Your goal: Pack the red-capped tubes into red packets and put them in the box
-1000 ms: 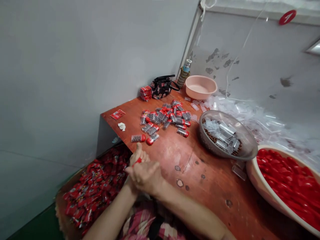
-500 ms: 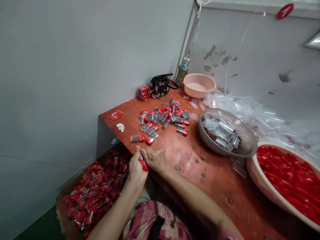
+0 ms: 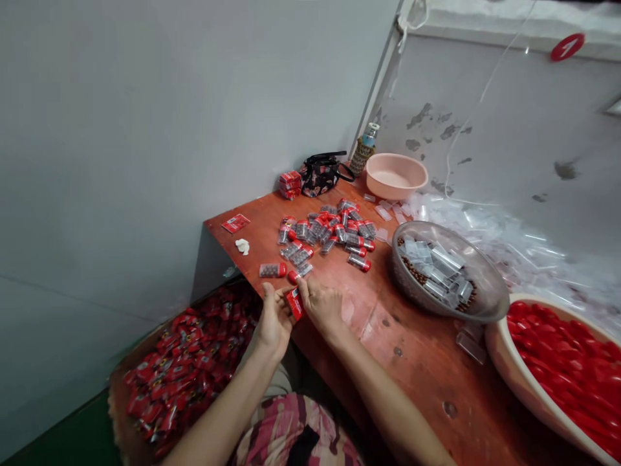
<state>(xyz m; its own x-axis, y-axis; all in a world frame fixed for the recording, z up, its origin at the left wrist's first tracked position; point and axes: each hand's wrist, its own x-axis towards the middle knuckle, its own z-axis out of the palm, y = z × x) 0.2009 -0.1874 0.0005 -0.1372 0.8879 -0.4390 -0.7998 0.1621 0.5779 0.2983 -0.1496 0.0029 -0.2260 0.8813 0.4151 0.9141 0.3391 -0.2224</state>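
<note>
My left hand and my right hand meet at the near left edge of the brown table. Together they pinch a small red packet between their fingertips. Just beyond the hands lie two red-capped clear vials, and further back a heap of several such vials. Below the table edge, to my left, a box holds many red packets.
A metal bowl with brown beads and clear vials stands at the right, beside a white basin of red caps. A pink basin, a dark bag, a bottle, stacked red packets and clear plastic pieces sit at the back.
Both hands have moved forward and up from my lap to the table edge, and the red packet now shows plainly between the fingertips. The camera has shifted slightly.
</note>
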